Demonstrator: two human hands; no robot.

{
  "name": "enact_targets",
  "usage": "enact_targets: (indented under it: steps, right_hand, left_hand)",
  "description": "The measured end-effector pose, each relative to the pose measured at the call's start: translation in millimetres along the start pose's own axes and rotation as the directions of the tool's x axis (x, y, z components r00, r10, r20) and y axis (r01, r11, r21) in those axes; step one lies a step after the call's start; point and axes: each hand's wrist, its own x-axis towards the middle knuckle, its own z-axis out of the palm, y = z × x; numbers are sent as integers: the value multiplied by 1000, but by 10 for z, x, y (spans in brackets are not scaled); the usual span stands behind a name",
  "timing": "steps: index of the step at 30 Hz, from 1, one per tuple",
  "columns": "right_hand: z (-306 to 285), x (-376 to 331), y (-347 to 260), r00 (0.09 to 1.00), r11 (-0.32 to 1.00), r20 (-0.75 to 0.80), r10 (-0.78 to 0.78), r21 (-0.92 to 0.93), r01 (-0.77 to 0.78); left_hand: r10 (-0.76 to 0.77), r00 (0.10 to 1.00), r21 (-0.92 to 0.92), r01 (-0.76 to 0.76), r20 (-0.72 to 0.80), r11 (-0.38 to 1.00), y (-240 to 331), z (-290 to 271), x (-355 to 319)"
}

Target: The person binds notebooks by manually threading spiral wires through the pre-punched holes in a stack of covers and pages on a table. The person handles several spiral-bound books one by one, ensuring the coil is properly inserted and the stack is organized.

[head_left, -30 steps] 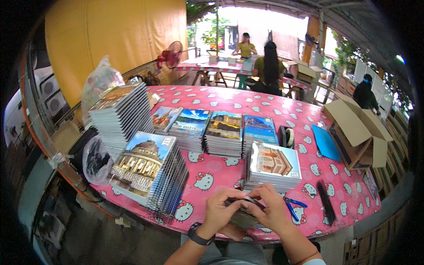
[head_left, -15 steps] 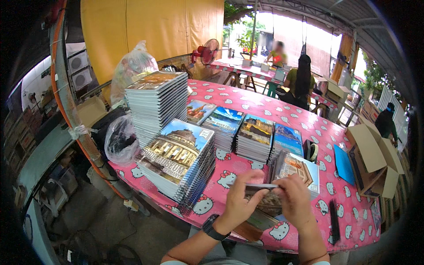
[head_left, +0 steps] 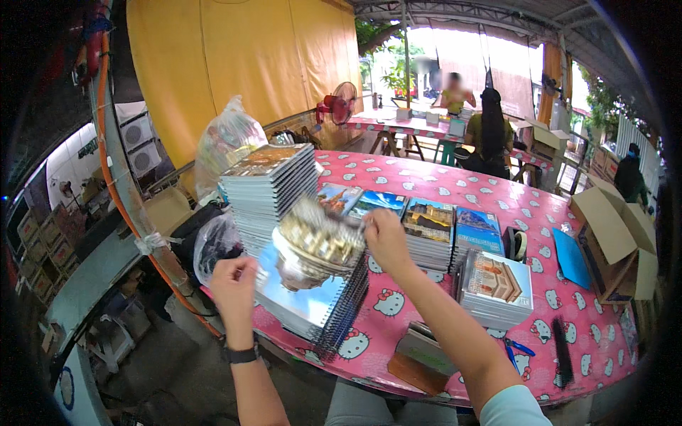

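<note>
Both hands on one spiral-bound notebook with building cover [head_left: 316, 245], lifted and tilted above low notebook stack [head_left: 312, 312] at pink patterned table [head_left: 568, 298] edge. Right hand [head_left: 387, 241] pinches top corner; left hand [head_left: 234, 284] curled at lower-left edge, grip unclear.

Wall: yellow tarpaulin [head_left: 241, 64] hangs behind the work area.
Roof: corrugated metal on beams [head_left: 511, 18].
Furniture: pink patterned table [head_left: 554, 206]; a second table [head_left: 412, 126] further back (red fan [head_left: 337, 106] beside it).
Light: bright daylight at the open far side.
</note>
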Motion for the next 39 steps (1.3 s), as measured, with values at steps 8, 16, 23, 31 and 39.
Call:
enact_targets:
  steps: [8,16,23,31,39]
  right_hand:
    - [579,-177,122,945,822,4,328,491,-288]
    - [737,-177,236,935,723,53,350,619,-306]
    - [-23,-223,301,952,888,255,171,378,-261]
    - [-3035,-1085,1586,821,752,-218,528,-330,-571]
    - [-3359,-1748,1782,432,431,-1,902,70,-899]
  left_hand:
    - [-357,929,-703,193,-93,685,-348,582,-214]
    - [-455,883,-704,252,-114,664,-300,657,-225]
    - [-260,900,-529,40,-349,847,-218,326,-312]
    - [106,901,-164,-190,-420,968,833,49,-1197]
    - [9,978,-905,191,210,379,1471,752,-1610]
